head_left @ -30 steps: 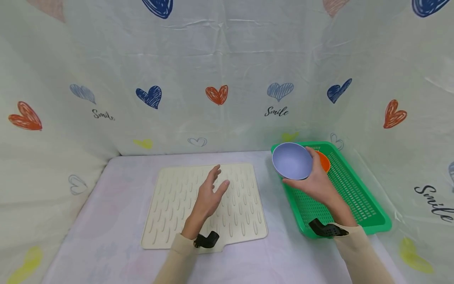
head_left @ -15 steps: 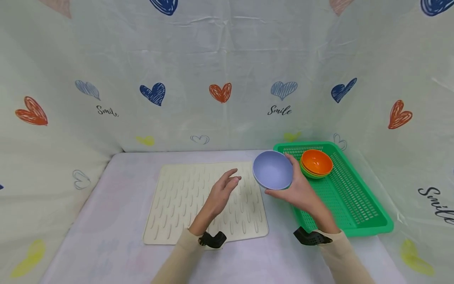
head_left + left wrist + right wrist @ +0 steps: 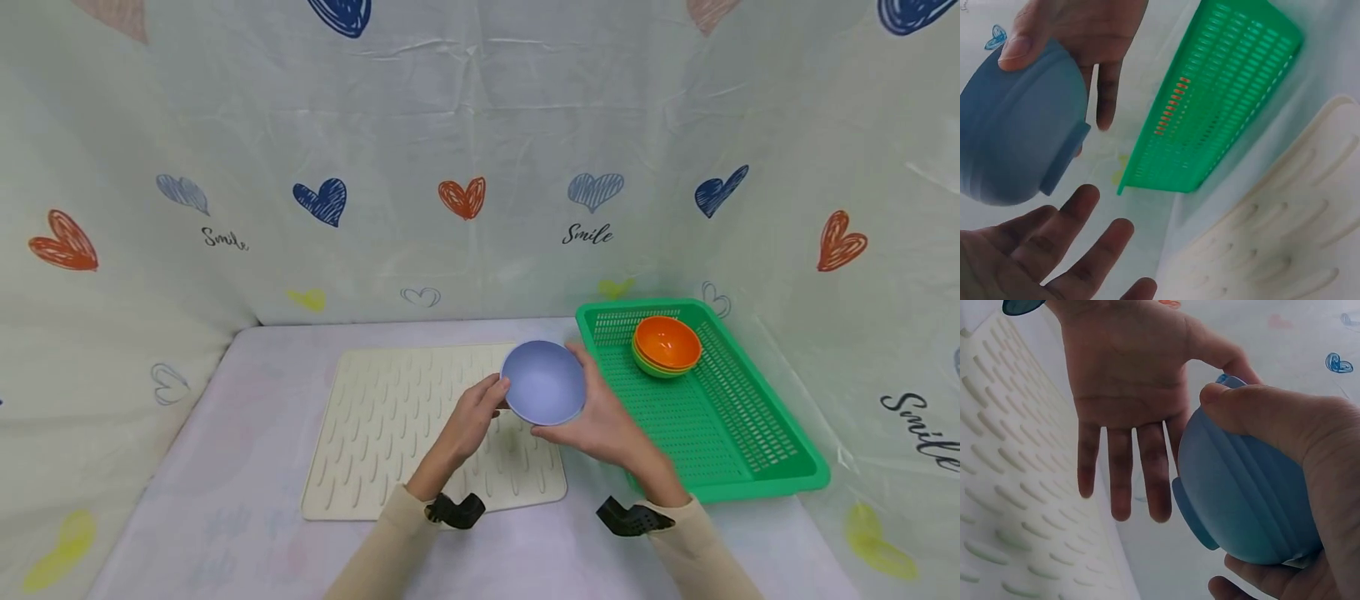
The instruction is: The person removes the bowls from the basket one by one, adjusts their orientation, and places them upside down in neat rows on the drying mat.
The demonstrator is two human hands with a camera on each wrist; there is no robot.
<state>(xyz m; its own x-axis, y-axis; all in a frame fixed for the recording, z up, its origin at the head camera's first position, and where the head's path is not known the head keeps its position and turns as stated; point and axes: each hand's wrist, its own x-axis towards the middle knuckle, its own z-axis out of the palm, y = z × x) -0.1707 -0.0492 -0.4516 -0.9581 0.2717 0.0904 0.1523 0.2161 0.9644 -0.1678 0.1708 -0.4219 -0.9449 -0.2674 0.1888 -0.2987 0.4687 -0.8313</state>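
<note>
A periwinkle-blue bowl [image 3: 543, 383] is held up over the right part of a cream ridged drying mat [image 3: 405, 433], its inside facing the head camera. My right hand [image 3: 607, 417] grips it from the right, thumb and fingers spread around its side. At the bowl's left rim is my left hand [image 3: 468, 417], its thumb tip right at the edge. In the right wrist view the left hand's fingers [image 3: 1120, 475] extend straight beside the bowl. The left wrist view shows the bowl's outer wall and foot ring [image 3: 1065, 159] close above those fingers.
On the right stands a green perforated basket [image 3: 750, 375]. Inside its back part sits an orange bowl [image 3: 667, 342], nested on yellow and green ones. A white curtain [image 3: 465, 100] printed with hearts rises behind and beside the table [image 3: 247, 467].
My right hand has carried the blue bowl left and nearer from above the basket to over the mat, uncovering the nested bowls. My left hand has moved right to the bowl's rim.
</note>
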